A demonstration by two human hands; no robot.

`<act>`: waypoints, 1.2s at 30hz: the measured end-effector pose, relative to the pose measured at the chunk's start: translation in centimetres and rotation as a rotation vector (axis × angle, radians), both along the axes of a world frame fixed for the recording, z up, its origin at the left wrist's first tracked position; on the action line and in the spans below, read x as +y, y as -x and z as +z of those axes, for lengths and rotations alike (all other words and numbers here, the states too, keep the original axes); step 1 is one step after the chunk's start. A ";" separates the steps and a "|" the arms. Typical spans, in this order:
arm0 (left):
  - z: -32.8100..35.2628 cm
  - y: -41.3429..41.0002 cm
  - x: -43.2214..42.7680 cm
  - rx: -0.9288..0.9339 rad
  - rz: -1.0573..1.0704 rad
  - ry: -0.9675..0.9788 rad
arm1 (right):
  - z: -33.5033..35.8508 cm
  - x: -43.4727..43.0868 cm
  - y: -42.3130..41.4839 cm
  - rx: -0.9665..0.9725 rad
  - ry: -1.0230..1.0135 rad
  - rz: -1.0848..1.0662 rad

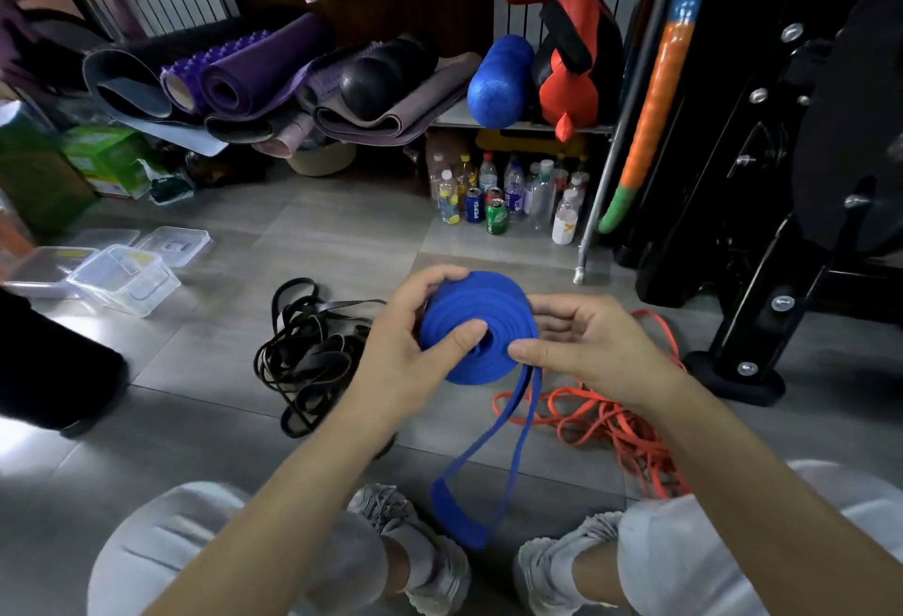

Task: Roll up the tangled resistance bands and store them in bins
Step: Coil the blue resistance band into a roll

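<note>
A blue resistance band [481,310] is wound into a thick coil held in front of me above the floor. My left hand [410,346] grips the coil's left side, thumb pressed near its centre. From the right, my right hand [581,342] pinches the coil's edge, thumb on the front face. A loose blue loop hangs from the coil down to my shoes. A tangled black band [312,356] lies on the floor to the left. Tangled on the floor at the right is an orange band [611,425]. Clear plastic bins [124,276] sit at the far left.
Rolled yoga mats [254,78] and foam rollers pile at the back. Bottles and cans [508,197] stand under a shelf. A black machine frame [762,224] stands on the right. My knees and grey shoes [425,552] are below the hands. A dark object [49,366] lies at the left edge.
</note>
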State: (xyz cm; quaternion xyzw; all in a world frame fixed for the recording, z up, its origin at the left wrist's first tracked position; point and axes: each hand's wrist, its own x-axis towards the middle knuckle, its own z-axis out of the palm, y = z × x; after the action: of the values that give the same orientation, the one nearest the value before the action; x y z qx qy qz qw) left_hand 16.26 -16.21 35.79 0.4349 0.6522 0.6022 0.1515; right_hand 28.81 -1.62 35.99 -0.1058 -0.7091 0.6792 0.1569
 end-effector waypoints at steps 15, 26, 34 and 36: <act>-0.5 1.5 -2.5 0.644 -0.352 0.514 | -2.8 -1.3 -0.7 -0.176 -0.051 0.182; 0.1 1.5 -2.0 0.324 -0.105 0.159 | -3.6 -1.2 -0.2 -0.140 0.032 0.110; -1.7 -0.8 -1.1 0.068 0.118 -0.040 | -4.3 -2.6 1.1 0.037 0.180 -0.051; -2.3 -1.1 -1.2 0.068 0.114 -0.048 | -3.9 -2.5 1.0 0.028 0.166 -0.038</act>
State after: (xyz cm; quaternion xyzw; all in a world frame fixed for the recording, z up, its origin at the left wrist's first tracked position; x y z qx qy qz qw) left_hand 17.37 -17.45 33.44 0.4209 0.6659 0.6101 0.0843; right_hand 27.82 -4.13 32.05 -0.1224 -0.6459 0.7340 0.1705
